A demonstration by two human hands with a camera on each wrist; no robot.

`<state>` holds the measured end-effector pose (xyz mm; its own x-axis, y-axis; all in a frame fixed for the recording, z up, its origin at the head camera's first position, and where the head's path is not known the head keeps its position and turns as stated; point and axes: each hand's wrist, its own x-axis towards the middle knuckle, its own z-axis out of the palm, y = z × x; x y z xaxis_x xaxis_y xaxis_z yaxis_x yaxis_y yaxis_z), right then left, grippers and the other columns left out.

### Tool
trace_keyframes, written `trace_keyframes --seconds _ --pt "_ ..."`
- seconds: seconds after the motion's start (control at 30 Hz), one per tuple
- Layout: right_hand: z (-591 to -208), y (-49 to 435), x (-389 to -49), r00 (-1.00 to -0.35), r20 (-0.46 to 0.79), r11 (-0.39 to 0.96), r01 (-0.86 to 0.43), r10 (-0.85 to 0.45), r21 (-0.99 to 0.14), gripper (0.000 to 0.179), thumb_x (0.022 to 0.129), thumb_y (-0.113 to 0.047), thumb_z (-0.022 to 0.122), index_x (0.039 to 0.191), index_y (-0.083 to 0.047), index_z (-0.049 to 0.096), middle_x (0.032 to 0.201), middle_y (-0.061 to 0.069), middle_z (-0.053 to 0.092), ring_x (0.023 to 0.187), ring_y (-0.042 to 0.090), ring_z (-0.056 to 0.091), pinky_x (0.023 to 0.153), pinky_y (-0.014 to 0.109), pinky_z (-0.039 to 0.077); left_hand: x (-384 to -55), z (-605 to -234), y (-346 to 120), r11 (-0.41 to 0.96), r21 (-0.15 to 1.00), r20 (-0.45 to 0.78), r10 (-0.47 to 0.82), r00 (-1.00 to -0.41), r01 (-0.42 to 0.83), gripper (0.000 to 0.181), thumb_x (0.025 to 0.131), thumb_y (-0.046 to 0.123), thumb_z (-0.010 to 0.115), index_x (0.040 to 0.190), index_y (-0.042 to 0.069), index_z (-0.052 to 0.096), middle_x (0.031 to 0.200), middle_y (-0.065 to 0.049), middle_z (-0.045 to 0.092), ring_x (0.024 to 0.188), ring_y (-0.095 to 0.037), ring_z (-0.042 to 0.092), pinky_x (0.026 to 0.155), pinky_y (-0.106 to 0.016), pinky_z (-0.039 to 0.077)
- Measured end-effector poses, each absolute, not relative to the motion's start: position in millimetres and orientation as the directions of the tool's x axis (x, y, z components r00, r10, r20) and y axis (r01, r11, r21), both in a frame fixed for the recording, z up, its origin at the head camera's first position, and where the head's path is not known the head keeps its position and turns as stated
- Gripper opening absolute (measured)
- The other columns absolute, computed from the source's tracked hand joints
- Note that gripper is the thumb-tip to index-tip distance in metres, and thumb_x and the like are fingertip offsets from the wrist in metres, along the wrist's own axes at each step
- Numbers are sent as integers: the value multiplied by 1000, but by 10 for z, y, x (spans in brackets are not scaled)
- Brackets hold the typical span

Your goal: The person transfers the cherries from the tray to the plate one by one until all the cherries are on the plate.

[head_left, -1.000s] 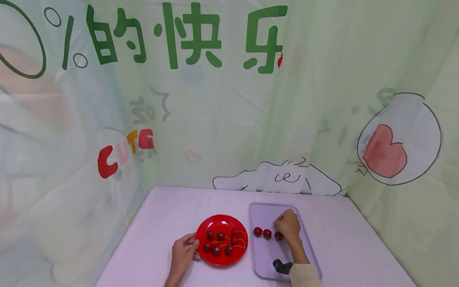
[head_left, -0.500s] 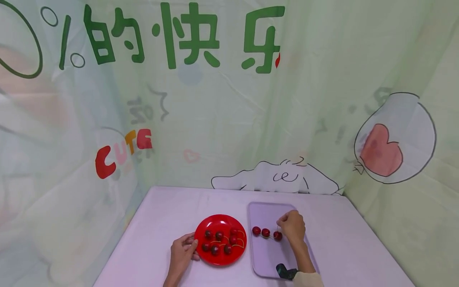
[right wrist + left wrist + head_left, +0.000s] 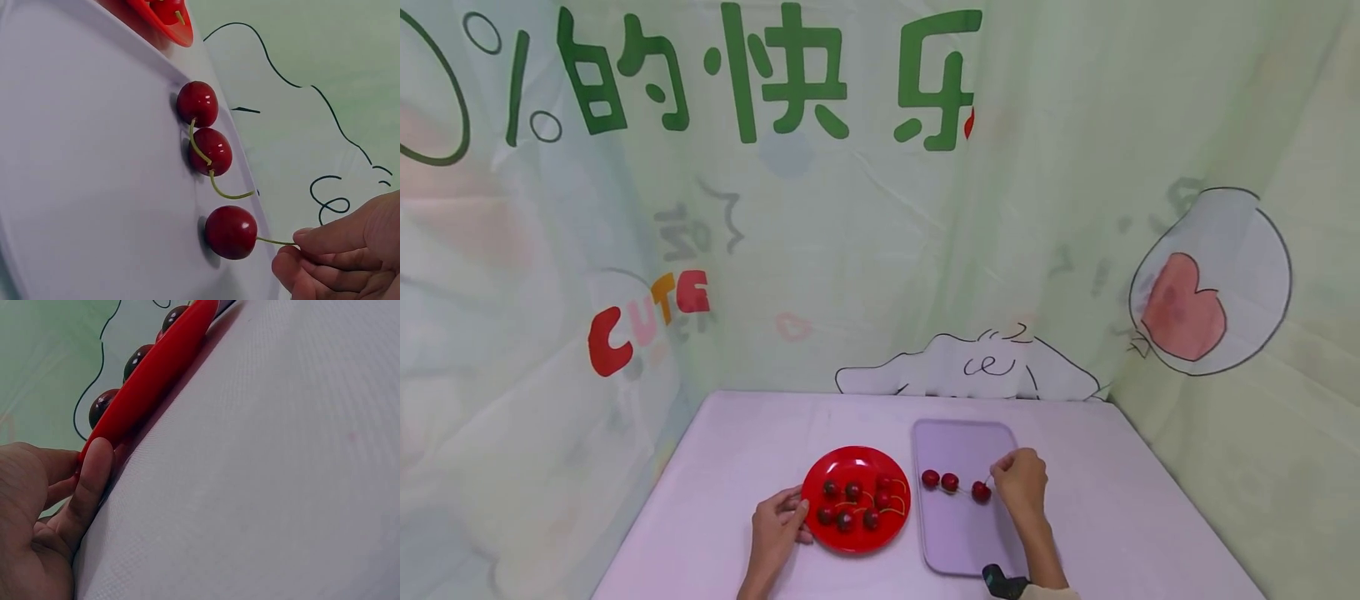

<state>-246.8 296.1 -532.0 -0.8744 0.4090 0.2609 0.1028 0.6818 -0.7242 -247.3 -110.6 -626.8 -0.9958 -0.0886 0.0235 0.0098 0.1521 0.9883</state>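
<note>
My left hand grips the near-left rim of a red plate between thumb and fingers. Dark and bright red cherries with curved stems lie on that plate. Over the lilac tray, my right hand pinches the thin green stem of a cherry between thumb and index finger. This cherry sits low over the tray, its stem pointing toward the hand. Two other cherries lie side by side on the tray, one nearer the plate and one in the middle, their stems curving across the tray.
The plate and tray stand close together on a pale table. Behind and beside it hang printed curtains. A dark wrist device overlaps the tray's near edge in the head view.
My right hand has shifted right with the cherry it holds by the stem, widening the gap to the other two. My left hand keeps its hold on the plate. The head view has turned slightly.
</note>
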Motion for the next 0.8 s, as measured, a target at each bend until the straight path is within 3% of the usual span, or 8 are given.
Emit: trace_keyframes --seconds 0.4,0.8 --pt "-5214 2903 -2235 -844 246 629 132 477 -766 12 87 0 76 80 10 76 66 17 74 58 22 65 57 35 49 -2442 -6203 -1096 134 991 25 -86 -996 13 42 105 4 71 144 -8 64 111 -20 75 59 -21 74 58 -29 67" --pt "-5260 2931 -2116 -825 159 545 201 542 -814 14 88 -5 77 83 8 78 64 8 73 57 12 60 59 31 45 -2419 -6179 -1097 118 993 37 -76 -996 28 41 105 1 69 144 -10 63 112 -23 75 57 -18 73 57 -30 67"
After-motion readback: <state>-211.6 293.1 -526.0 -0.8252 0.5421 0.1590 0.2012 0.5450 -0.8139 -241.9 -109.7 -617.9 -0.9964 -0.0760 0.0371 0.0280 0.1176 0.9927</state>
